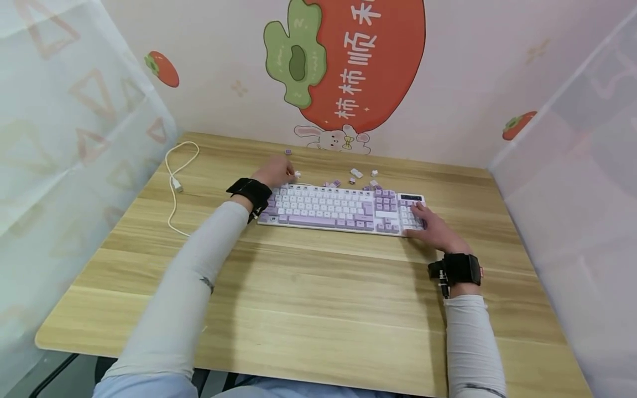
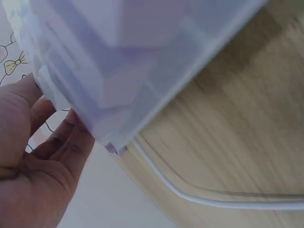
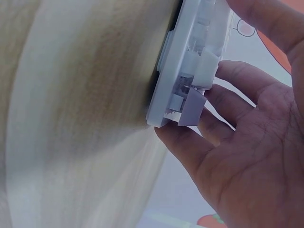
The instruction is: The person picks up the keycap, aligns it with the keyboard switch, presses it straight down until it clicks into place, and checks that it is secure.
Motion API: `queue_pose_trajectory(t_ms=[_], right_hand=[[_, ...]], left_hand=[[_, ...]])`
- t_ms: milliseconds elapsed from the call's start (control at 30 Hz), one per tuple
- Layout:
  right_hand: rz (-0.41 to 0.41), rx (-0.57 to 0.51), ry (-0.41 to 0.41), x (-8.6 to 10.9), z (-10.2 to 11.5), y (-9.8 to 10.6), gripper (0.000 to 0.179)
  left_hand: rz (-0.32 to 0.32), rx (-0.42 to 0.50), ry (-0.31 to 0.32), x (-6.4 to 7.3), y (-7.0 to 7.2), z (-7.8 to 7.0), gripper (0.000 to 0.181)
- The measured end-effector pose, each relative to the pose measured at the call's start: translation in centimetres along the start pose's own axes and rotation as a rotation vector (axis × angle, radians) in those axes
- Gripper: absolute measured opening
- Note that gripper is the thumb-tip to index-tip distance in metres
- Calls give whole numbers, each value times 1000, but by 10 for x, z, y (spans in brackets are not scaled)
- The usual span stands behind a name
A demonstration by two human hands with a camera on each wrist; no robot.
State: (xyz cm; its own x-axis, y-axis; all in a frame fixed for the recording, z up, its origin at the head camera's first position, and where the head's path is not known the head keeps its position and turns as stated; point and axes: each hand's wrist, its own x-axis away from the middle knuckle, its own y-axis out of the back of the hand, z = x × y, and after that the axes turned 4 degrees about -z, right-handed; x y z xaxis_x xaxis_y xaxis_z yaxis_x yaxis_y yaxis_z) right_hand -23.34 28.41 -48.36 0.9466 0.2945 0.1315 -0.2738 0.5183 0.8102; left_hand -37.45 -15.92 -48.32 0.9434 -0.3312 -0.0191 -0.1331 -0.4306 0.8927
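Fingers of my left hand are drawn close together; whether they grip anything cannot be told. Fingers of my right hand are spread wide at the number pad. Reference: 12 o'clock faces the wall. White-and-lilac rectangular plastic keyboard: 4 o'clock from my left fingertips, long axis 9 to 3 o'clock. Loose white and purple plastic keycaps: beyond its far edge, 3 o'clock of those fingertips. Single small white plastic keycap: 4 o'clock, right at them; left hand nearer.
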Motion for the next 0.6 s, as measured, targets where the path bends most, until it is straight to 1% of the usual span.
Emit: queue_pose_trajectory(t_ms=[133, 200, 333, 400, 467, 600], right_hand=[[-1, 4, -7, -1, 0, -1, 85], [1, 7, -10, -1, 0, -2, 86], [5, 1, -17, -2, 0, -3, 86], [5, -4, -18, -1, 0, -3, 87], [2, -8, -13, -2, -1, -3, 86], [-8, -11, 1, -1, -1, -1, 86]], left_hand=[[-1, 16, 40, 0, -2, -5, 13], [-1, 6, 44, 1, -1, -9, 12], [12, -13, 41, 4, 2, -15, 19], [20, -15, 35, 5, 5, -16, 24], [21, -5, 36, 6, 7, -14, 24], [6, 44, 34, 6, 12, -10, 27]])
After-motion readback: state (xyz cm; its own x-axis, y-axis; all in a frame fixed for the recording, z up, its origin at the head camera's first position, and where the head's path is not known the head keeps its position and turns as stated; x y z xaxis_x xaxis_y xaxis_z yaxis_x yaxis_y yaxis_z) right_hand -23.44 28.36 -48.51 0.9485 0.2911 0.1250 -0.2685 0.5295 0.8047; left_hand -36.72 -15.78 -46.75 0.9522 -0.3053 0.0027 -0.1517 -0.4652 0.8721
